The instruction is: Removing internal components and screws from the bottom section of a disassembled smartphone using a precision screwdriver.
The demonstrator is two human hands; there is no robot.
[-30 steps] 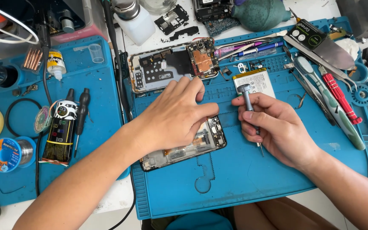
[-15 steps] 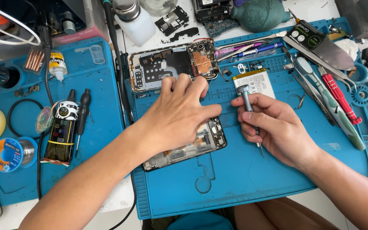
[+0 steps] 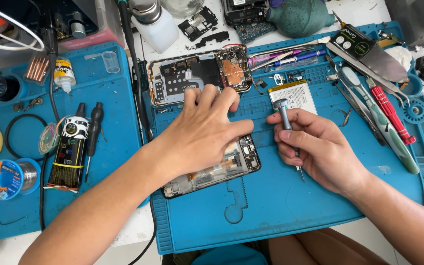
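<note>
My left hand (image 3: 202, 130) lies palm down over an opened phone body (image 3: 212, 169) on the blue work mat (image 3: 280, 206). Its fingertips reach the lower edge of a second opened phone frame (image 3: 197, 73) with a copper-coloured shield. What the fingers pinch is hidden. My right hand (image 3: 315, 147) is closed around a small metal screwdriver (image 3: 284, 115), its tip pointing down at the mat to the right of the phone body. A white battery (image 3: 295, 95) lies just behind that hand.
Tweezers, a red-handled driver (image 3: 391, 115) and a pale green pry tool (image 3: 388, 132) lie at the right of the mat. A second blue mat (image 3: 109, 137) on the left holds a glue tube (image 3: 69, 154), a solder spool (image 3: 11, 176) and a black cable. Bottles and phone parts stand behind.
My left hand has slid slightly forward, its fingertips now reaching the far phone frame. The right hand and the screwdriver have barely moved.
</note>
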